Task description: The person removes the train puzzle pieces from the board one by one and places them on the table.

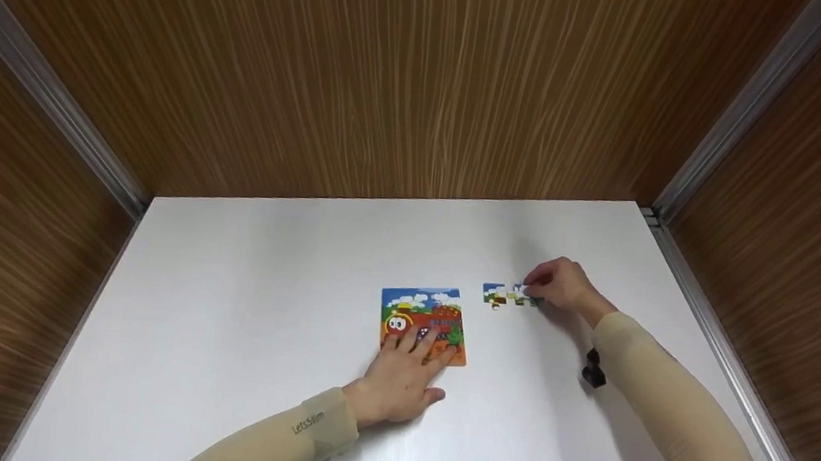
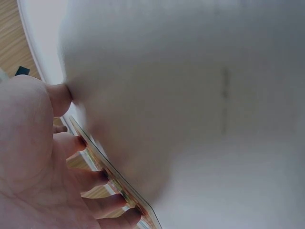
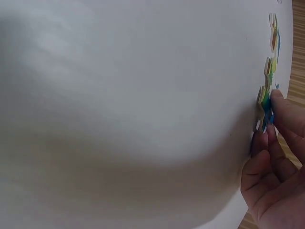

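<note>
My left hand [image 1: 398, 383] lies with spread fingers on the lower part of a square picture puzzle [image 1: 416, 298], which has a red smiling train under a blue sky. In the left wrist view the fingertips [image 2: 128, 217] rest along the near edge of the puzzle [image 2: 112, 169]. To the right, my right hand [image 1: 564, 283] pinches a jigsaw piece [image 3: 265, 106] at the right end of a short row of pieces. Another piece [image 1: 494, 290], blue, white and green, lies at the row's left end. The fingers partly cover the held piece.
The puzzle and pieces lie on a white table [image 1: 229, 304]. Wood-patterned panels [image 1: 407, 84] enclose it at the back and both sides, with metal rails at the corners. A small black object [image 1: 594, 369] shows beside the right sleeve [image 1: 668, 397].
</note>
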`<move>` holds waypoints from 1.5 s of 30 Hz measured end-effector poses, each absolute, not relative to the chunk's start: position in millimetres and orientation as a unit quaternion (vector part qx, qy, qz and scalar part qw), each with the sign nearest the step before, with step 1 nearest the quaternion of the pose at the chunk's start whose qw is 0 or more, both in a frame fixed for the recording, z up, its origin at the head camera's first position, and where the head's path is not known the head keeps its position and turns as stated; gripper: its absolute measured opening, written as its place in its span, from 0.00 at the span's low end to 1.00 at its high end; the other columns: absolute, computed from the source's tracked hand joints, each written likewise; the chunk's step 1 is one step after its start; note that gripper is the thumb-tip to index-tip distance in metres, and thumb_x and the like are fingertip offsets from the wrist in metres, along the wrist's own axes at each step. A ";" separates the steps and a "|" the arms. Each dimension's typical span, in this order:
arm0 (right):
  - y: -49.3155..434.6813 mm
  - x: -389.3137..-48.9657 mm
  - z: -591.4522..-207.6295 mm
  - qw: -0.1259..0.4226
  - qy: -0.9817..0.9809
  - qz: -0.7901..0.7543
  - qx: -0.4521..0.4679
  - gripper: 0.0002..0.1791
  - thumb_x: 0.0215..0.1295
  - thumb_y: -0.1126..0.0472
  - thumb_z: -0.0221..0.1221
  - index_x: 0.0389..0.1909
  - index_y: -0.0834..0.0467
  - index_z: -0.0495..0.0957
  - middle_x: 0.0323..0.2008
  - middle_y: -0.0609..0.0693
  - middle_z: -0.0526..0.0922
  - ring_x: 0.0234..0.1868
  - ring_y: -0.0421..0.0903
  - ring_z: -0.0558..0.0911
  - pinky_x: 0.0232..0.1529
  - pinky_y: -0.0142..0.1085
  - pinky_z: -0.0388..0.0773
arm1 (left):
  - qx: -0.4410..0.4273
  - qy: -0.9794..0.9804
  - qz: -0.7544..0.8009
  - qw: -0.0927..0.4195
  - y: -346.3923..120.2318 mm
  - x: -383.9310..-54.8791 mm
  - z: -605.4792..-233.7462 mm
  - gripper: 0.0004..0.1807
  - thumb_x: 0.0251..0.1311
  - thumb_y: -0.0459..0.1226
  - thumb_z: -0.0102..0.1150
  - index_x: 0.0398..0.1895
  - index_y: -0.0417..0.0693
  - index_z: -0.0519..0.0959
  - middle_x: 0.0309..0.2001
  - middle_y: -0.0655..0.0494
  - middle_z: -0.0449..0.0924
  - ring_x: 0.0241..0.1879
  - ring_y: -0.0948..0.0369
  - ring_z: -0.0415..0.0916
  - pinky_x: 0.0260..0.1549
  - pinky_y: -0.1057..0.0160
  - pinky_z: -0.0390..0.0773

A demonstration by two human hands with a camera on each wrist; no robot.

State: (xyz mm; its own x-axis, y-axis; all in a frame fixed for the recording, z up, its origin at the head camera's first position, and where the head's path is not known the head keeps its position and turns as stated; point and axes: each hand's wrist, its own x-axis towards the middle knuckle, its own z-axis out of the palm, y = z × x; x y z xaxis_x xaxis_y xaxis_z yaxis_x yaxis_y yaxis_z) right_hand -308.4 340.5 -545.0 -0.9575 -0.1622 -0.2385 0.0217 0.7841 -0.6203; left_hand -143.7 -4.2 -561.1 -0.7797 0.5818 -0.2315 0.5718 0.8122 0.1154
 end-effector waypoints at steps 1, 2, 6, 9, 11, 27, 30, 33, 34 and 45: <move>340.0 -308.5 -545.7 0.139 0.934 -0.326 -0.040 0.10 0.74 0.62 0.73 0.52 0.60 0.93 0.52 0.60 0.91 0.49 0.51 0.85 0.46 0.34 0.82 | 0.306 0.943 0.018 0.128 -4.3 -143.6 -561.3 0.40 0.85 0.64 0.46 0.94 0.69 0.54 0.94 0.49 0.49 0.92 0.39 0.50 0.87 0.32 0.60; 339.7 -308.6 -546.4 0.136 0.936 -0.322 -0.043 0.10 0.74 0.62 0.73 0.51 0.59 0.93 0.51 0.59 0.92 0.49 0.51 0.85 0.46 0.35 0.82 | 0.307 0.943 0.014 0.126 -4.4 -143.5 -561.6 0.40 0.85 0.64 0.46 0.94 0.69 0.54 0.94 0.49 0.50 0.92 0.39 0.51 0.87 0.32 0.61; 338.8 -308.5 -547.0 0.127 0.939 -0.313 -0.055 0.10 0.73 0.62 0.73 0.51 0.59 0.93 0.50 0.58 0.93 0.49 0.52 0.85 0.48 0.37 0.82 | 0.311 0.944 0.000 0.114 -4.3 -142.9 -561.6 0.40 0.85 0.64 0.45 0.93 0.69 0.54 0.94 0.48 0.51 0.91 0.39 0.54 0.86 0.33 0.63; 338.7 -308.1 -546.5 0.123 0.941 -0.310 -0.056 0.10 0.73 0.62 0.73 0.51 0.59 0.93 0.50 0.58 0.93 0.50 0.52 0.86 0.49 0.37 0.82 | 0.310 0.944 0.000 0.111 -4.2 -142.5 -561.5 0.40 0.85 0.64 0.45 0.93 0.69 0.54 0.94 0.48 0.51 0.91 0.39 0.54 0.86 0.34 0.64; 338.8 -308.0 -546.2 0.122 0.941 -0.310 -0.056 0.10 0.73 0.61 0.73 0.52 0.58 0.93 0.51 0.58 0.93 0.50 0.52 0.86 0.49 0.37 0.82 | 0.308 0.944 0.005 0.115 -4.3 -142.3 -561.3 0.40 0.85 0.64 0.45 0.94 0.69 0.54 0.94 0.48 0.50 0.91 0.39 0.54 0.86 0.33 0.63; 309.9 -298.5 -527.3 0.097 0.926 -0.351 -0.105 0.11 0.75 0.58 0.72 0.51 0.59 0.92 0.48 0.58 0.92 0.45 0.49 0.83 0.41 0.33 0.80 | 0.305 0.944 0.019 0.128 -4.0 -142.1 -561.6 0.40 0.85 0.64 0.45 0.94 0.69 0.53 0.94 0.49 0.49 0.92 0.38 0.50 0.87 0.32 0.60; 299.9 -295.5 -524.6 0.103 0.918 -0.364 -0.121 0.12 0.74 0.59 0.72 0.52 0.61 0.92 0.48 0.59 0.92 0.44 0.48 0.84 0.40 0.31 0.80 | 0.306 0.944 0.015 0.125 -4.1 -142.5 -562.2 0.40 0.85 0.64 0.45 0.94 0.69 0.53 0.94 0.48 0.49 0.92 0.38 0.51 0.87 0.32 0.61; 289.4 -292.9 -523.7 0.109 0.913 -0.371 -0.133 0.13 0.72 0.59 0.74 0.51 0.62 0.92 0.48 0.60 0.93 0.40 0.44 0.84 0.37 0.30 0.80 | 0.309 0.943 0.007 0.121 -3.7 -142.4 -562.4 0.40 0.85 0.64 0.44 0.94 0.69 0.54 0.94 0.48 0.51 0.92 0.39 0.52 0.87 0.33 0.62; 285.8 -292.4 -523.7 0.111 0.910 -0.374 -0.138 0.14 0.71 0.60 0.74 0.51 0.63 0.92 0.48 0.61 0.94 0.38 0.43 0.84 0.36 0.29 0.80 | 0.309 0.944 0.003 0.118 -3.6 -142.4 -562.5 0.40 0.85 0.64 0.44 0.94 0.69 0.54 0.94 0.48 0.51 0.91 0.39 0.53 0.87 0.33 0.62; 248.4 -290.0 -522.6 0.148 0.904 -0.363 -0.172 0.20 0.69 0.60 0.77 0.59 0.63 0.90 0.52 0.61 0.93 0.45 0.50 0.90 0.40 0.32 0.87 | 0.308 0.944 0.004 0.117 -4.4 -141.6 -559.9 0.40 0.85 0.64 0.46 0.93 0.69 0.55 0.94 0.48 0.52 0.91 0.39 0.54 0.86 0.32 0.63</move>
State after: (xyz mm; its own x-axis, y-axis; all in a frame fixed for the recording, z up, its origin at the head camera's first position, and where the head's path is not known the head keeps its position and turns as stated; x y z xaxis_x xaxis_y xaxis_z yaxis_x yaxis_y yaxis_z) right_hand -290.0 248.4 -522.6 -0.8969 -0.4189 -0.1418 -0.2042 0.6766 -0.7074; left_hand -141.6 -4.4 -559.9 -0.7833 0.5817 -0.2193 0.5799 0.8108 0.0792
